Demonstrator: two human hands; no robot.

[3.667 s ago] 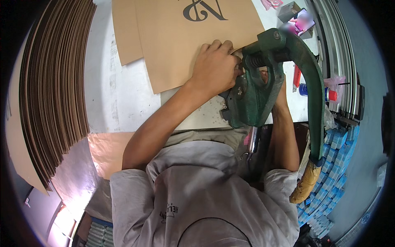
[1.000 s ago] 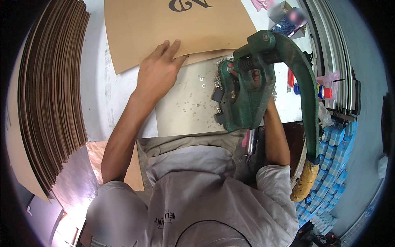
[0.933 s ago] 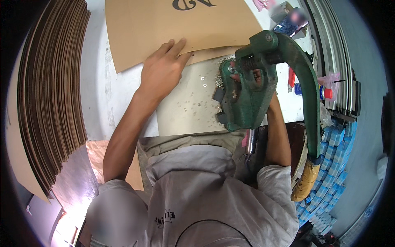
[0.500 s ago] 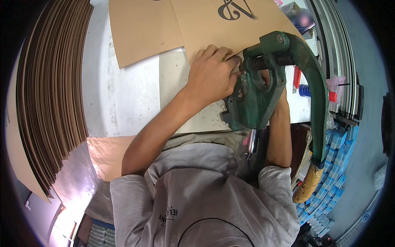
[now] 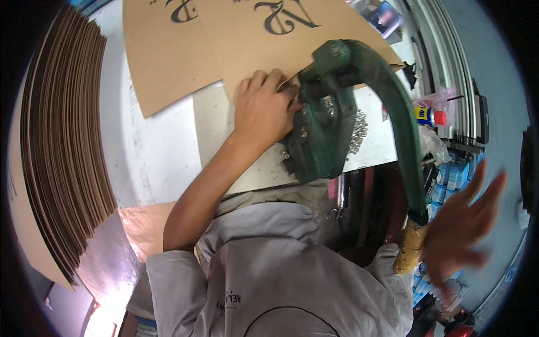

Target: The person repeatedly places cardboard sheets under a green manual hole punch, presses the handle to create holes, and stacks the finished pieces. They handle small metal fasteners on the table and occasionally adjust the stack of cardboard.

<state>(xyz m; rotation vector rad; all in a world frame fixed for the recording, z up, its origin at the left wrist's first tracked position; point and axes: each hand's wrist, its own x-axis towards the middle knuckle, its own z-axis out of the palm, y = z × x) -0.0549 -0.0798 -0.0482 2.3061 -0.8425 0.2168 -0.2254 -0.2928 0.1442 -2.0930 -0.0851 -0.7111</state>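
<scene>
Left hand [image 5: 264, 112] pressed flat, fingers curled down on the near edge of the brown cardboard sheet [image 5: 264, 39], pinning that edge under the head of the green lever press [image 5: 323, 129] so it cannot slide on the white table [image 5: 163, 157]. Right hand [image 5: 463, 219] blurred at the near right, fingers spread and gripping nothing, just beside the press's tan handle grip [image 5: 410, 247]. Stacked cardboard [image 5: 62, 140] on edge at far left; small metal eyelets [image 5: 356, 132] heaped right of the press, within reach.

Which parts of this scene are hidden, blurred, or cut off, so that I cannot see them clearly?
Head view only:
- The cardboard sheet corner in the green press: hidden by the left hand and the press head.
- The right hand: motion-blurred, open beside the lever handle; contact unclear.
- The small metal pieces: too small to identify.
- The cardboard stack: cut off by the fisheye rim.
</scene>
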